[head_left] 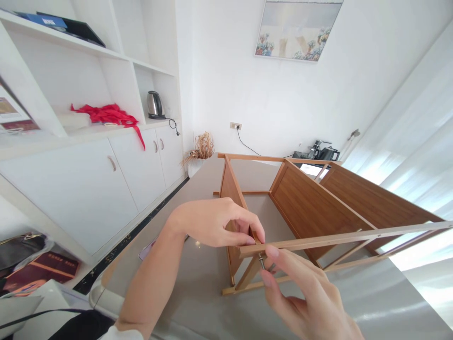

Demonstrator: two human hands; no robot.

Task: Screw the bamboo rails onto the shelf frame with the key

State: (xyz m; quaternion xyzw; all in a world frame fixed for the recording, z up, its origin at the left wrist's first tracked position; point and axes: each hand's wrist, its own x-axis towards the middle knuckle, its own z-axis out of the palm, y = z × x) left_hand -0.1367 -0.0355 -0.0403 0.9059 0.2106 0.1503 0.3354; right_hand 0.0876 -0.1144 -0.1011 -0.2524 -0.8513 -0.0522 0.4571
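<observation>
A wooden shelf rack (314, 212) with brown panels and slim rails lies on its side on the grey table. My left hand (226, 224) reaches over its near corner, with thumb and fingers closed around the end of a panel's edge by the near rail (318, 241). Just below that rail's end, a small silver bolt (262, 261) sticks out at the joint. My right hand (304, 288) pinches around the bolt with thumb and index finger; the fingers partly hide it.
The grey table (198, 302) extends under the rack. White cabinets (78, 174) stand at the left, with a kettle (155, 104) and red cloth (109, 114) above. Dried plants (203, 146) stand beyond the table. A black kettle (327, 153) sits behind the rack, and white curtains (417, 123) hang at right.
</observation>
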